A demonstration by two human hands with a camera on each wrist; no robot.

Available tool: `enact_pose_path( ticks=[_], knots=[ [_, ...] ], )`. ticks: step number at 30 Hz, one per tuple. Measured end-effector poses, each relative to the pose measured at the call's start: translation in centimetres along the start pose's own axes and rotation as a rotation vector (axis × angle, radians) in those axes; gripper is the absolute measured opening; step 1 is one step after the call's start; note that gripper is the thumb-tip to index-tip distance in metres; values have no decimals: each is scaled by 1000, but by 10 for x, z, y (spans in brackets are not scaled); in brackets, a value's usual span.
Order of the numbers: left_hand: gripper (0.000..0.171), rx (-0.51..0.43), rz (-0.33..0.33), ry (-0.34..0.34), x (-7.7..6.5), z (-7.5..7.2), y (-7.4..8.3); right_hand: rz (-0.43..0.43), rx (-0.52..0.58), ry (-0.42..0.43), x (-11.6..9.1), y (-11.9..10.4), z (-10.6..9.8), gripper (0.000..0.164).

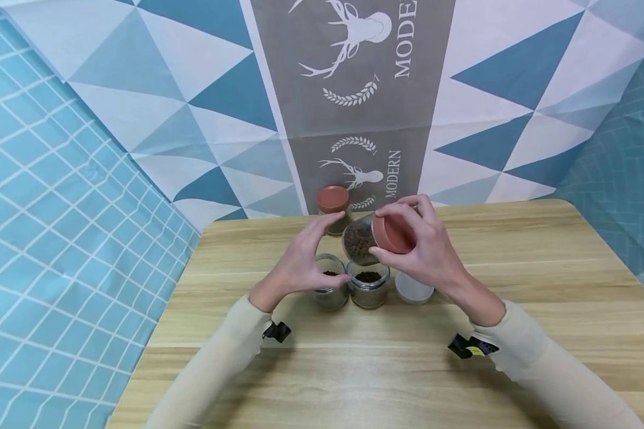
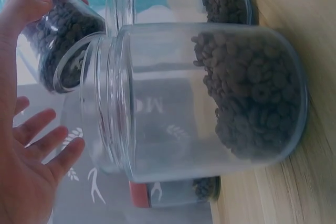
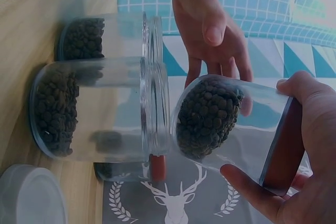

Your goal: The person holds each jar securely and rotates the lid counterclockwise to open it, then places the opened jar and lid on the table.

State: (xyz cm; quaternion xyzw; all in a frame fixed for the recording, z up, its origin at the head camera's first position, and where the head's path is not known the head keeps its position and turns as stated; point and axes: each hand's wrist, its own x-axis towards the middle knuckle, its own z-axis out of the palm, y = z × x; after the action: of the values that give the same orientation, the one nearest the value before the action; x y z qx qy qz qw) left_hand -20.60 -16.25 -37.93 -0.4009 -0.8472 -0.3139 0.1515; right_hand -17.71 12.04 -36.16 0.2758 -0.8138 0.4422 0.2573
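My right hand [image 1: 429, 247] grips a glass jar [image 1: 358, 243] by its red-brown lid [image 1: 394, 232]. Dark brown pellets or beans, the exact kind unclear, lie in that jar. It tilts, lid uppermost, with its base just above the mouth of an open glass jar [image 3: 110, 108]. A second open jar [image 2: 168, 103] stands to the left; both hold dark pellets. My left hand [image 1: 303, 259], fingers spread and thumb apart, hovers over the left jar and holds nothing. In the head view it partly covers that jar's rim.
Another red-lidded jar [image 1: 333, 199] stands at the table's back edge, partly behind my left fingers. A whitish round lid [image 1: 414, 288] lies right of the open jars. Behind the wooden table [image 1: 354, 369] hangs a patterned cloth [image 1: 354, 119].
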Motion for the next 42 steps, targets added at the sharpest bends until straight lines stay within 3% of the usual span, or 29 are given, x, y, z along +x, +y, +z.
enact_pose_path(
  ticks=[13, 26, 35, 42],
  knots=[
    [118, -24, 37, -6, 15, 15, 6, -37, -10, 2, -2, -2, 6, 59],
    [119, -42, 4, 6, 26, 29, 15, -58, 34, -2, -1, -8, 15, 59],
    [99, -12, -38, 42, 29, 34, 19, -39, 41, -6, -2, -9, 14, 56],
    [96, -15, -25, 52, 28, 36, 19, -24, 42, -29, -1, -11, 12, 55]
  ],
)
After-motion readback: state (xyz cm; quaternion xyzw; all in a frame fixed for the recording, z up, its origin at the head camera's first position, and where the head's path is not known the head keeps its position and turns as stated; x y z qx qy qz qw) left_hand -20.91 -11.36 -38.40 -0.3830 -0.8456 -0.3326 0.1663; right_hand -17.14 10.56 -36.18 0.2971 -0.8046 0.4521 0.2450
